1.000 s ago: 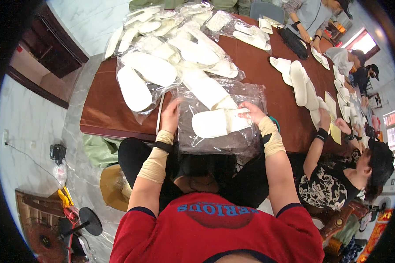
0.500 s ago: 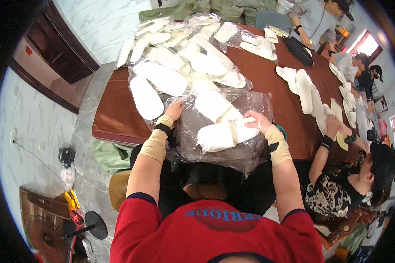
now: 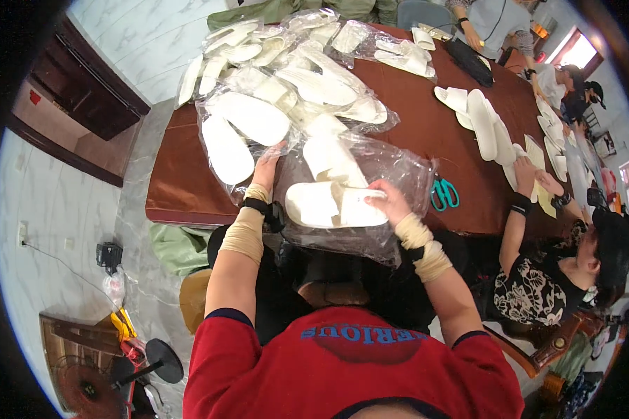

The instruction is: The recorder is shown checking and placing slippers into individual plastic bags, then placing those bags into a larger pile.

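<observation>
My right hand (image 3: 391, 203) grips one end of a white slipper (image 3: 313, 204) lying sideways at the table's near edge. A second white slipper (image 3: 334, 159) lies just beyond it, slanting away. Around and beneath both spreads a clear plastic bag (image 3: 405, 171); whether the nearer slipper is inside it or on top, I cannot tell. My left hand (image 3: 265, 170) is at the bag's left side, fingers closed on the thin plastic and partly hidden by it. Close to that hand are two bagged white slippers (image 3: 228, 150), soles up.
A heap of bagged white slippers (image 3: 286, 77) covers the far left of the brown table (image 3: 405, 98). Teal-handled scissors (image 3: 444, 194) lie right of my right hand. Loose slippers (image 3: 482, 126) line the right side, where a co-worker's hand (image 3: 528, 174) rests. Another person (image 3: 500, 28) stands beyond.
My right hand has moved left with the nearer slipper, which now lies level. The scissors have come into sight beside it. My left hand has shifted slightly left, its fingers now pointing more away from me.
</observation>
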`<state>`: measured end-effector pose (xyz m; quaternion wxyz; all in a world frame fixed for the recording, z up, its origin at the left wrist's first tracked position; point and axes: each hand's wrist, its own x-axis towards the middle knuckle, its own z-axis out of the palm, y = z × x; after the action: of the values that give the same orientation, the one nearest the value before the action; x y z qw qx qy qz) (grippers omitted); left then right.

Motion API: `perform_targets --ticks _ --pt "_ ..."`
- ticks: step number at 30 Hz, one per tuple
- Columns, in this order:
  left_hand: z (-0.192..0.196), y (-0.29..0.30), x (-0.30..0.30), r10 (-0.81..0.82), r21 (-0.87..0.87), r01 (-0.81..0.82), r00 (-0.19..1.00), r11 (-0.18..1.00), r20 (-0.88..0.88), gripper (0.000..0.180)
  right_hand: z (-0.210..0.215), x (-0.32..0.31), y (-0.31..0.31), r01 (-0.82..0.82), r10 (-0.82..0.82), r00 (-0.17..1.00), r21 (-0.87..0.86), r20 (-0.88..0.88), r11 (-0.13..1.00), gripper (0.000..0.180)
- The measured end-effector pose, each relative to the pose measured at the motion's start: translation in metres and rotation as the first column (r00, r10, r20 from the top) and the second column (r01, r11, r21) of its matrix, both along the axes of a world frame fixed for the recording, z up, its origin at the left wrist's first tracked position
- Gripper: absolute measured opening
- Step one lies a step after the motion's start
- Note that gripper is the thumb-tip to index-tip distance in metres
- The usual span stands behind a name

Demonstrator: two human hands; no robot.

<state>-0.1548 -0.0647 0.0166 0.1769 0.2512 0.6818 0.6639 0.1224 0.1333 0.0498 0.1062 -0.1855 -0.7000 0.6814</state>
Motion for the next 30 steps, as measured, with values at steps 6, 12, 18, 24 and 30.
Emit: perform_targets --ticks 6,12,18,24,30 --pt "-0.006 0.01 0.002 -0.06 -0.623 -0.264 0.892 0.736 -0.448 0.05 -0.038 0.005 -0.014 0.062 -0.065 0.997 0.065 0.043 0.996 0.023" --pt "-0.038 0.014 -0.012 0.03 -0.582 -0.294 0.907 0.758 -0.419 0.042 -0.036 0.003 -0.015 0.02 -0.023 0.999 0.096 0.028 0.995 0.026" --pt "-0.02 0.022 -0.006 0.177 -0.035 -0.175 0.982 0.984 0.067 0.017 -0.009 -0.004 0.037 -0.033 0.015 0.998 0.304 0.063 0.952 0.028" --pt "0.006 0.014 0.056 0.018 -0.368 -0.434 0.666 0.822 -0.746 0.054 -0.035 -0.006 0.049 -0.009 -0.056 0.992 0.522 0.109 0.853 0.032" --pt "-0.024 -0.001 0.063 -0.343 -0.582 -0.406 0.523 0.704 -0.78 0.053 -0.027 -0.005 0.069 -0.113 0.082 0.992 0.373 0.099 0.921 0.028"
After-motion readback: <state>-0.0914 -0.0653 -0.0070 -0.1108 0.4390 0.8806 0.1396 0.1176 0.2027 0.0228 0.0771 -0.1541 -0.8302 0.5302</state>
